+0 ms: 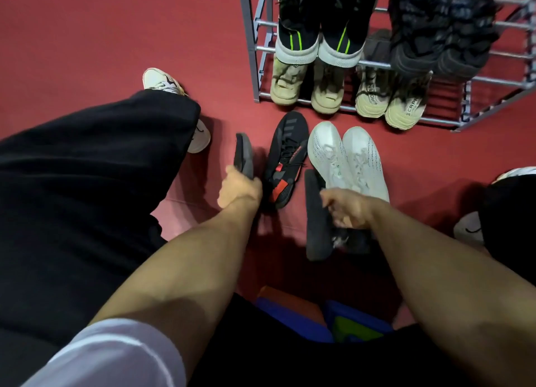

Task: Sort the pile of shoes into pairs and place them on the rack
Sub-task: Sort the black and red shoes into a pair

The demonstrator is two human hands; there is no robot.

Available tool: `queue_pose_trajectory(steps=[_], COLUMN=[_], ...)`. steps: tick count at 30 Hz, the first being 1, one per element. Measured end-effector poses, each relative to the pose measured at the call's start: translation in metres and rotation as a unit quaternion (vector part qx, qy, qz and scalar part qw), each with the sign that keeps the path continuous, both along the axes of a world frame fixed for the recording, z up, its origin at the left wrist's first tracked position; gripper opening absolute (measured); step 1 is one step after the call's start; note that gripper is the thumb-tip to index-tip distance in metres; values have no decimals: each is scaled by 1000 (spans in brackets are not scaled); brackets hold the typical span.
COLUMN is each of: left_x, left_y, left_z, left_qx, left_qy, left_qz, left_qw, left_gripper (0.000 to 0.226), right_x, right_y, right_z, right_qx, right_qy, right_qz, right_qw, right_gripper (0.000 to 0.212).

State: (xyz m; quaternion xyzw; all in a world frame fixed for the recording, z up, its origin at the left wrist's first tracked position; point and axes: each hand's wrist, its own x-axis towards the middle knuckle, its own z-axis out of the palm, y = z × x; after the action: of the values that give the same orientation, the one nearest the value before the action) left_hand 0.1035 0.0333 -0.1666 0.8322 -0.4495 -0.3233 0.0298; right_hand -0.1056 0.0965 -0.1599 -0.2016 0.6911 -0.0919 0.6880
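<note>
My left hand [239, 191] grips a dark grey shoe [243, 154] held on its side just above the red floor. Another dark grey shoe [317, 218] is in my right hand [348, 209], tilted, sole edge facing me. Between them lies a black sneaker with red patches [287, 160]. A white pair [348, 157] sits side by side on the floor to its right. The grey metal rack [255, 47] stands at the back; it holds a black pair with green stripes [319, 18], a black pair [441, 30], and two beige pairs [307, 85] [388, 99] on the lowest tier.
A person in black trousers with white sneakers [162, 80] stands at the left. Another white shoe [470, 227] shows at the right edge. A blue and green object [342, 320] lies below my arms. Red floor [87, 33] stretches open at the upper left.
</note>
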Motion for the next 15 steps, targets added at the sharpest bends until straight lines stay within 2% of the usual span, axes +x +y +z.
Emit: queue_pose_trajectory(steps=[2, 4, 6, 8, 11, 13, 15], left_x=[-23, -35, -41, -41, -42, -47, -54], left_y=[-10, -20, -30, -38, -38, -36, -39], left_z=[23, 39, 49, 56, 56, 54, 54], left_qx=[-60, -104, -123, -129, -119, -103, -81], left_qy=[-10, -3, 0, -5, -3, 22, 74], left_qz=[-29, -47, -59, -67, -73, -60, -26], left_qw=[998, 994, 991, 989, 990, 993, 994], left_gripper=[41, 37, 35, 36, 39, 41, 44], right_x=[-19, -27, -25, -14, 12, 32, 53], right_y=[-17, -35, -49, -52, -38, -24, -18], right_z=[15, 34, 48, 50, 28, 9, 7], right_qx=[-33, -71, -103, -149, -225, -241, -227], right_qy=[14, -2, -4, 68, 164, 136, 49], right_qz=[-81, -116, -68, 44, 201, 180, 118], right_qw=[996, 991, 992, 985, 939, 944, 965], right_gripper=[28, 27, 27, 28, 20, 11, 45])
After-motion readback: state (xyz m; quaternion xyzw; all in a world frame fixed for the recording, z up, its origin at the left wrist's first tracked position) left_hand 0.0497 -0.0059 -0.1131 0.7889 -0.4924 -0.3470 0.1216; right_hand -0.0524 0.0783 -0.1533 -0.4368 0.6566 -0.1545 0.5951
